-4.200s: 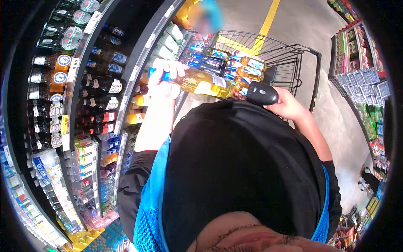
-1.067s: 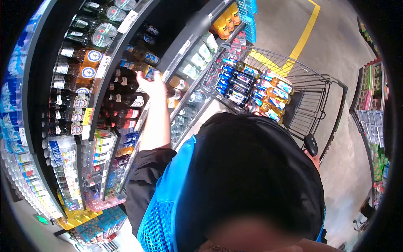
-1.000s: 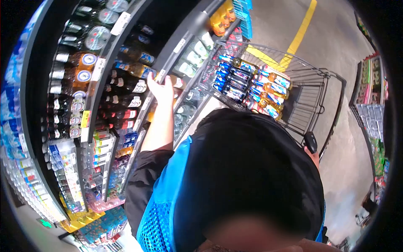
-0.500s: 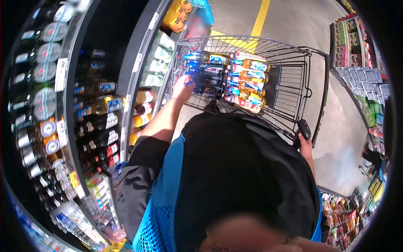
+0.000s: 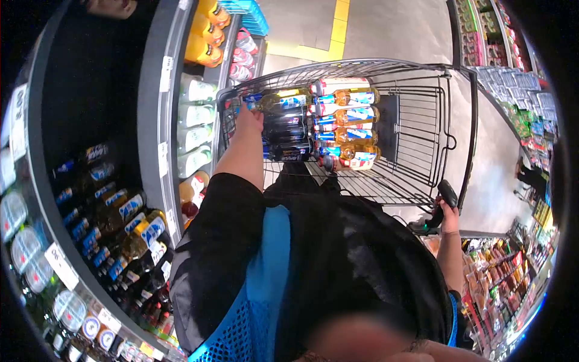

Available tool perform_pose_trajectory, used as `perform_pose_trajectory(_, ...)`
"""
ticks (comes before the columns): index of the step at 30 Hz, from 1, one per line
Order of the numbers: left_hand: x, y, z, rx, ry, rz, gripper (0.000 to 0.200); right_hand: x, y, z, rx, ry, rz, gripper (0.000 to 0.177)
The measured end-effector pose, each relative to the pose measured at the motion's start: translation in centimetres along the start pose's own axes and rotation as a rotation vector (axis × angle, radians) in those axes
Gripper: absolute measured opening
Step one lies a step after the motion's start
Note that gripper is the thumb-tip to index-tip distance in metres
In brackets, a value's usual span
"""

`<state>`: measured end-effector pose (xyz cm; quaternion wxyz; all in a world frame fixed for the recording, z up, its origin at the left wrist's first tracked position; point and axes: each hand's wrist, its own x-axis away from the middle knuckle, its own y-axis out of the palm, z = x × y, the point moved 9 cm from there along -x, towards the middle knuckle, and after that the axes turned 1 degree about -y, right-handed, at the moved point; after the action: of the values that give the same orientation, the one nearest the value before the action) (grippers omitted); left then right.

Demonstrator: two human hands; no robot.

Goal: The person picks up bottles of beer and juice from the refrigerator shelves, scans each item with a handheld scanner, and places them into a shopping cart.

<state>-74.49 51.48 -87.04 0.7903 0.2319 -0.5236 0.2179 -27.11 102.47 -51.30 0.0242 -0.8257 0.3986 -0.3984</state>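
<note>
My left hand (image 5: 249, 119) reaches into the front of a metal shopping cart (image 5: 416, 90), with its fingers at the neck of a pale yellow bottle with a blue label (image 5: 289, 101). Below that bottle lie several dark bottles (image 5: 289, 125). Beside them is a row of amber bottles (image 5: 353, 116) with blue and white labels, lying on their sides between red and white ones. My right hand (image 5: 449, 216) is closed around a black handheld device (image 5: 447, 193) near the cart's handle end.
Shelves of bottles (image 5: 120, 208) stand on the left, with clear bottles (image 5: 198, 123) and orange bottles (image 5: 208, 33) beside the cart. A blue crate (image 5: 248, 15) is at the upper left. Packaged goods (image 5: 512, 90) fill racks on the right; yellow floor tape (image 5: 339, 27) lies beyond the cart.
The view has shifted along the shelves. My left hand has moved up along the bottles' necks to the pale yellow one at the top. My right hand still holds the device.
</note>
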Motion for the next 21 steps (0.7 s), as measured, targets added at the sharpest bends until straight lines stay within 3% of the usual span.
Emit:
perform_pose_trajectory(5,-0.1,1.0,-0.5,0.018,-0.047,-0.078,0.075,-1.1,-0.6,0.4,0.016,-0.003,0.006,0.028)
perform_pose_trajectory(9,1.5,0.3,-1.0,0.050,-0.019,0.024,0.068,-1.2,-0.7,0.3,0.046,0.046,0.016,0.029)
perform_pose_trajectory(12,4.5,0.9,-0.7,0.000,0.121,0.005,0.067,-1.4,-0.4,-0.3,0.031,-0.012,0.045,0.027)
perform_pose_trajectory(15,9.0,1.9,0.1,-0.199,0.223,0.070,0.064,-1.3,-0.2,-0.4,0.026,0.013,-0.006,0.026)
perform_pose_trajectory(18,15.0,0.6,2.8,-0.300,0.324,0.265,0.046,-2.0,-1.6,1.3,0.021,-0.011,0.045,0.024)
perform_pose_trajectory(19,8.4,-0.3,4.0,-0.776,0.766,0.188,0.044,-2.4,-1.7,1.5,0.029,-0.028,-0.003,0.025)
perform_pose_trajectory(20,3.9,-1.3,3.8,-1.181,1.280,0.304,0.042,-2.7,-1.2,1.0,0.036,-0.049,-0.050,0.025)
perform_pose_trajectory(21,12.1,-0.8,5.5,-0.860,0.981,0.171,0.039,-2.6,-0.6,0.5,0.012,-0.056,-0.104,0.025)
